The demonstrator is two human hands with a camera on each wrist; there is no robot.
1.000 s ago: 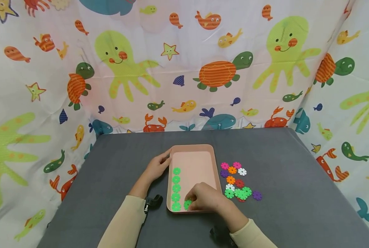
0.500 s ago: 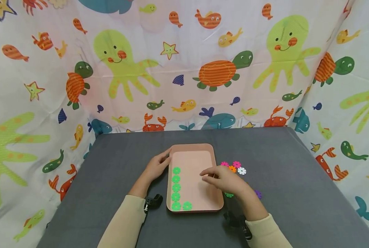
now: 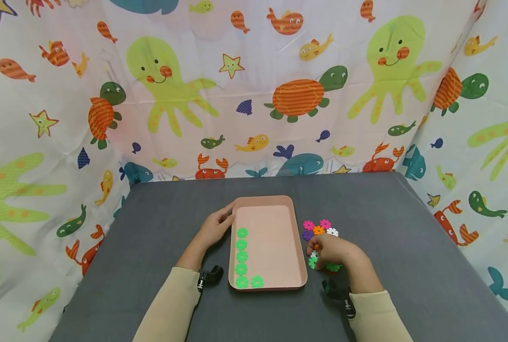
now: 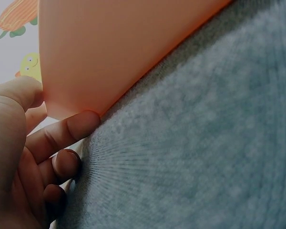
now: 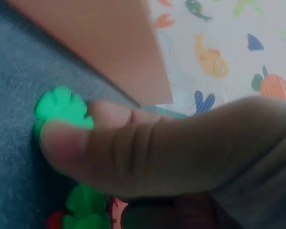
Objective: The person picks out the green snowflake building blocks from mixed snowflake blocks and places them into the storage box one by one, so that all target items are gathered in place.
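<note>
At the left edge of a shallow pink tray (image 3: 273,237), my left hand (image 3: 213,229) grips the upper corner. The left wrist view shows thumb and a fingertip at the tray's outer wall (image 4: 105,47). Inside the tray, several green notched flower-shaped discs (image 3: 241,256) form a column on the left, with another green disc (image 3: 257,281) beside the lowest one. My right hand (image 3: 339,251) is over the loose pile right of the tray. Its thumb lies over a green disc (image 5: 59,107) with fingers behind, pinching it. Part of the pile is hidden under this hand.
Loose pink discs (image 3: 324,223), an orange disc (image 3: 318,230), a purple disc (image 3: 307,235) and a white disc (image 3: 333,232) lie beyond the right hand. A grey cloth covers the table (image 3: 173,204). A sea-animal printed curtain (image 3: 245,133) stands behind and at both sides.
My right hand set a green disc at the tray's bottom, beside the column, released it and moved right across the rim to the loose discs. The left hand stays at the tray.
</note>
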